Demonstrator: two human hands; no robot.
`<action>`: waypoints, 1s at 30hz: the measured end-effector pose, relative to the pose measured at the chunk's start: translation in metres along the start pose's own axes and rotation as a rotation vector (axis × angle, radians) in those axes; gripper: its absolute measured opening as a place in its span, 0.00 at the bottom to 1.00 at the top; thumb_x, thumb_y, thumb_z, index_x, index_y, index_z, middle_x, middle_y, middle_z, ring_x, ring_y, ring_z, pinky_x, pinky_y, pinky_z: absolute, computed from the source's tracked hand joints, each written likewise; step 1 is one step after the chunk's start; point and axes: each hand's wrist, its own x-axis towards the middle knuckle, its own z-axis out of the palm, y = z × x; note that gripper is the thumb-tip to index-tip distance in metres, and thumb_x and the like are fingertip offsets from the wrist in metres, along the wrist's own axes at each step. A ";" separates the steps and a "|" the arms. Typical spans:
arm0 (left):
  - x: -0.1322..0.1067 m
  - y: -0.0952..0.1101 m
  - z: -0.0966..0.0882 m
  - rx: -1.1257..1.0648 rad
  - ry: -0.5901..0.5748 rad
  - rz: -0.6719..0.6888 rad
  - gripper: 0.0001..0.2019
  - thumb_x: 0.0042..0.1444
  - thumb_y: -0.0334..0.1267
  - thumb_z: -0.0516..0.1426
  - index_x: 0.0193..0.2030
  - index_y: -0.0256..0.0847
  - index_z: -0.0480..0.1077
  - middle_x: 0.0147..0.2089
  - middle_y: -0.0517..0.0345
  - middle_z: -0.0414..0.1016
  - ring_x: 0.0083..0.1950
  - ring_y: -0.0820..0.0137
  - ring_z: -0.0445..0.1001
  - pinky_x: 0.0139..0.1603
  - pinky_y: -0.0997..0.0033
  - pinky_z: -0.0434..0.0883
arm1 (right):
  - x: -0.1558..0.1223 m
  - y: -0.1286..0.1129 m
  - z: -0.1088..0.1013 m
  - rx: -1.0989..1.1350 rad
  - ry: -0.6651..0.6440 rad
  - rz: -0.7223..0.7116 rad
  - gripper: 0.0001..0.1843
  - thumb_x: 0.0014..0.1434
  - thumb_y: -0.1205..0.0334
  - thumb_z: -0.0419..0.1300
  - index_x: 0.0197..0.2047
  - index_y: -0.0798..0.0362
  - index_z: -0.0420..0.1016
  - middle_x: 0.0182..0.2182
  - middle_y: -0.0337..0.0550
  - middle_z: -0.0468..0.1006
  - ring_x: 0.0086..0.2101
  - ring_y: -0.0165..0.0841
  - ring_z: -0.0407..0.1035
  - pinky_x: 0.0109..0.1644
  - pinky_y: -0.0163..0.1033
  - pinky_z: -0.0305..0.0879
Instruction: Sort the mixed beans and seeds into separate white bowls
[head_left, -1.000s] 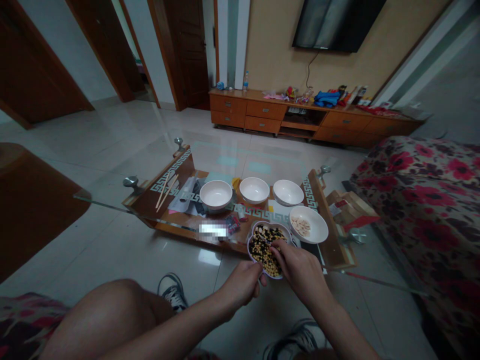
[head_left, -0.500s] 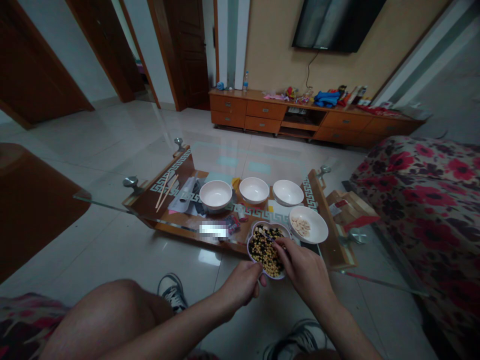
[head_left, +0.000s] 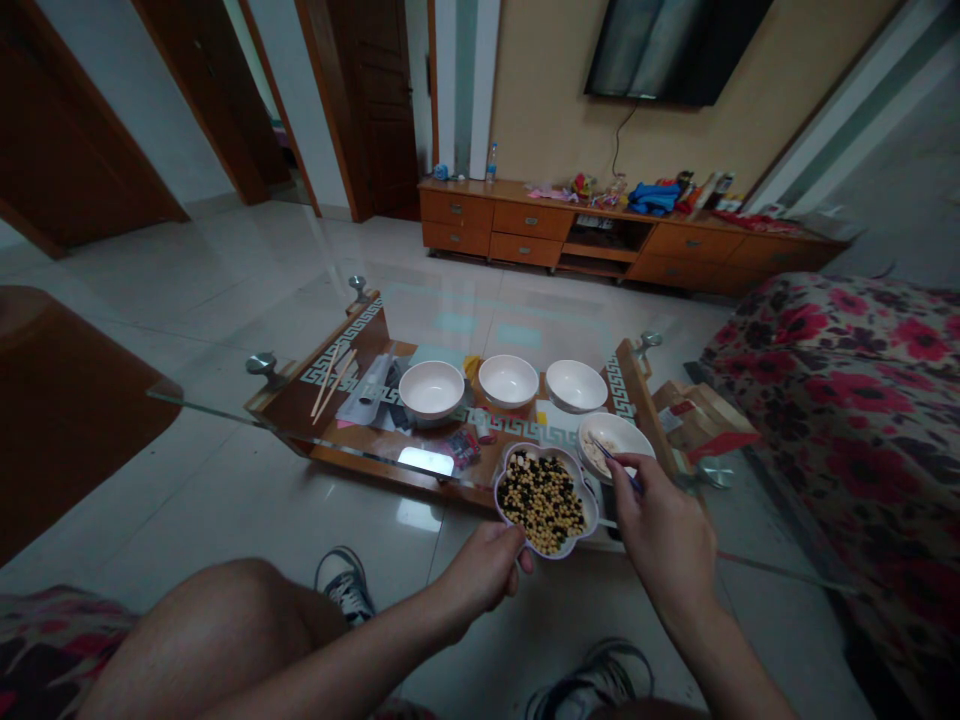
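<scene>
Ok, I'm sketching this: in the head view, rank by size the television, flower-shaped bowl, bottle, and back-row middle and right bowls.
Television
Flower-shaped bowl
Middle back bowl and right back bowl: too alike to rank
Bottle

Place: home, apparently living room | Evidence: wall-mounted television (head_left: 675, 50); low wooden drawer cabinet (head_left: 525, 220) with household clutter; glass-topped coffee table (head_left: 517, 333); flower-patterned furniture cover (head_left: 847, 350); panelled door (head_left: 384, 110)

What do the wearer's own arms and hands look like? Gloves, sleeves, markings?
Left hand and right hand: both bare, no gloves. Forearms uncovered as far as they show, no sleeves in frame. No watch, bracelet, cable or marking visible; rings can't be ruled out at this size.
</scene>
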 end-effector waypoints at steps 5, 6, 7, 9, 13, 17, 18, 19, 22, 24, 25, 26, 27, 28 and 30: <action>-0.002 0.002 0.000 -0.010 -0.005 0.001 0.21 0.63 0.52 0.44 0.27 0.41 0.65 0.13 0.67 0.55 0.13 0.78 0.46 0.16 0.76 0.44 | 0.001 -0.001 -0.002 -0.029 0.004 0.080 0.13 0.66 0.53 0.55 0.46 0.49 0.77 0.24 0.44 0.78 0.20 0.32 0.67 0.24 0.35 0.44; -0.002 0.002 0.000 -0.008 -0.005 0.003 0.21 0.63 0.51 0.43 0.27 0.41 0.65 0.13 0.67 0.54 0.13 0.77 0.46 0.16 0.76 0.44 | 0.002 -0.001 -0.002 -0.029 -0.009 0.084 0.13 0.66 0.53 0.56 0.46 0.49 0.77 0.24 0.44 0.78 0.20 0.32 0.67 0.24 0.35 0.44; -0.001 0.002 0.000 -0.004 -0.007 0.003 0.21 0.63 0.51 0.43 0.27 0.41 0.65 0.13 0.67 0.54 0.13 0.77 0.46 0.16 0.76 0.44 | 0.002 -0.002 -0.002 -0.029 -0.024 0.086 0.13 0.66 0.53 0.56 0.46 0.49 0.76 0.24 0.44 0.78 0.21 0.32 0.67 0.25 0.35 0.44; -0.001 0.001 0.000 0.008 -0.007 0.003 0.21 0.63 0.51 0.43 0.27 0.41 0.64 0.13 0.67 0.55 0.13 0.77 0.47 0.16 0.75 0.44 | 0.002 -0.003 -0.002 -0.030 -0.051 0.081 0.12 0.66 0.53 0.56 0.46 0.48 0.76 0.25 0.44 0.79 0.22 0.33 0.68 0.25 0.35 0.44; -0.003 0.002 0.001 0.016 -0.005 0.001 0.21 0.63 0.52 0.43 0.27 0.41 0.64 0.13 0.66 0.55 0.13 0.77 0.47 0.17 0.75 0.46 | 0.000 -0.003 -0.001 -0.020 -0.059 0.048 0.12 0.66 0.53 0.55 0.46 0.49 0.75 0.25 0.44 0.79 0.23 0.34 0.70 0.25 0.35 0.44; -0.005 0.007 0.002 0.016 0.003 -0.015 0.20 0.64 0.49 0.42 0.27 0.41 0.64 0.12 0.66 0.54 0.13 0.77 0.47 0.17 0.75 0.45 | -0.001 -0.004 0.001 -0.030 -0.052 0.013 0.13 0.66 0.52 0.55 0.46 0.49 0.75 0.24 0.43 0.79 0.22 0.34 0.70 0.25 0.34 0.44; -0.006 0.008 0.002 0.014 0.004 -0.015 0.20 0.64 0.48 0.42 0.27 0.41 0.64 0.12 0.66 0.54 0.13 0.77 0.47 0.17 0.75 0.45 | -0.002 -0.004 0.001 -0.026 -0.050 0.005 0.13 0.66 0.52 0.56 0.46 0.49 0.75 0.24 0.43 0.78 0.21 0.34 0.70 0.25 0.34 0.44; -0.006 0.008 0.002 0.013 0.005 -0.017 0.20 0.64 0.47 0.42 0.27 0.41 0.64 0.12 0.66 0.54 0.13 0.77 0.48 0.17 0.75 0.45 | -0.002 -0.004 0.002 -0.019 -0.047 -0.002 0.13 0.65 0.52 0.56 0.46 0.49 0.76 0.23 0.43 0.78 0.21 0.33 0.70 0.25 0.34 0.44; -0.005 0.008 0.001 0.015 0.006 -0.013 0.19 0.64 0.46 0.42 0.27 0.41 0.64 0.12 0.66 0.54 0.13 0.77 0.48 0.16 0.76 0.45 | -0.002 -0.006 0.005 -0.001 -0.055 -0.026 0.13 0.66 0.52 0.55 0.45 0.49 0.76 0.23 0.42 0.78 0.22 0.33 0.70 0.24 0.34 0.44; -0.004 0.007 0.001 0.018 0.008 0.000 0.19 0.63 0.46 0.42 0.27 0.41 0.64 0.13 0.66 0.55 0.13 0.77 0.48 0.16 0.76 0.45 | -0.003 -0.007 0.005 -0.001 -0.087 -0.021 0.12 0.66 0.52 0.55 0.45 0.49 0.76 0.24 0.42 0.79 0.23 0.32 0.71 0.25 0.34 0.45; -0.003 0.006 0.001 0.017 0.006 0.005 0.19 0.63 0.47 0.43 0.27 0.41 0.64 0.13 0.66 0.55 0.13 0.77 0.49 0.16 0.76 0.45 | -0.003 -0.008 0.005 -0.004 -0.110 -0.014 0.12 0.66 0.52 0.55 0.44 0.48 0.75 0.25 0.42 0.79 0.24 0.33 0.72 0.25 0.34 0.45; -0.002 0.005 0.001 0.016 0.003 0.008 0.19 0.62 0.48 0.43 0.27 0.41 0.64 0.13 0.66 0.55 0.13 0.77 0.48 0.16 0.76 0.46 | -0.003 -0.009 0.005 -0.010 -0.137 -0.004 0.12 0.65 0.52 0.55 0.44 0.48 0.75 0.26 0.42 0.79 0.25 0.33 0.72 0.26 0.34 0.46; -0.001 0.004 0.001 0.013 -0.001 0.007 0.19 0.62 0.48 0.44 0.27 0.41 0.64 0.13 0.67 0.55 0.13 0.77 0.48 0.16 0.76 0.46 | -0.003 -0.009 0.004 -0.014 -0.165 0.006 0.12 0.65 0.52 0.55 0.43 0.48 0.75 0.26 0.42 0.80 0.25 0.33 0.72 0.26 0.34 0.46; 0.000 0.003 0.001 0.010 -0.005 0.006 0.19 0.62 0.49 0.44 0.27 0.41 0.64 0.13 0.67 0.55 0.13 0.77 0.48 0.16 0.76 0.46 | -0.003 -0.010 0.003 -0.016 -0.195 0.012 0.12 0.65 0.52 0.55 0.43 0.47 0.75 0.26 0.41 0.80 0.26 0.34 0.73 0.26 0.34 0.47; 0.001 0.001 0.001 0.008 -0.008 0.004 0.19 0.62 0.48 0.43 0.27 0.41 0.64 0.13 0.67 0.55 0.13 0.77 0.48 0.16 0.76 0.45 | -0.002 -0.012 0.002 -0.011 -0.251 0.011 0.12 0.65 0.52 0.55 0.42 0.47 0.75 0.28 0.41 0.81 0.27 0.34 0.73 0.27 0.34 0.48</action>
